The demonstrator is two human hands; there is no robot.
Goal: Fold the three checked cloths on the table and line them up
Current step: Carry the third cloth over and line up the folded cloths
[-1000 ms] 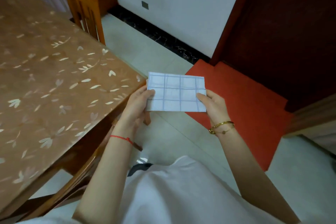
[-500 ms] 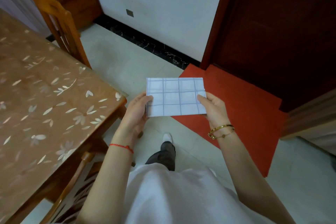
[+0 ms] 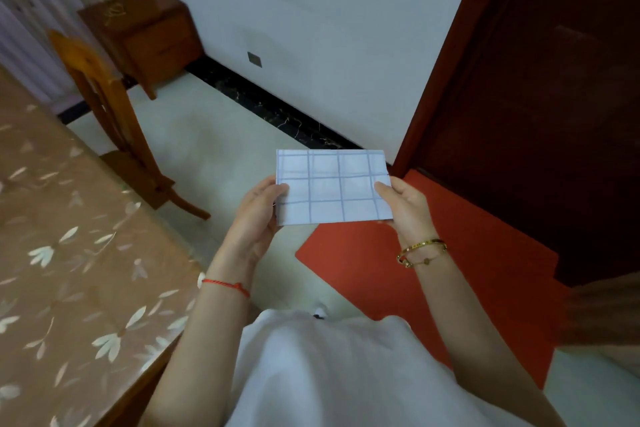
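Cloth (image 3: pixel 332 187), folded small, stays pinched at its short edges between left hand (image 3: pixel 256 218) and right hand (image 3: pixel 405 208), held midair; the table (image 3: pixel 69 253) has slid farther left of them, so placing it in line probably still waits.

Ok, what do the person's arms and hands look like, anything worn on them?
Both forearms are bare, no sleeves in view. The left hand has a thin red string bracelet at the wrist. The right hand has a gold bangle and a fine gold chain at the wrist. No gloves.
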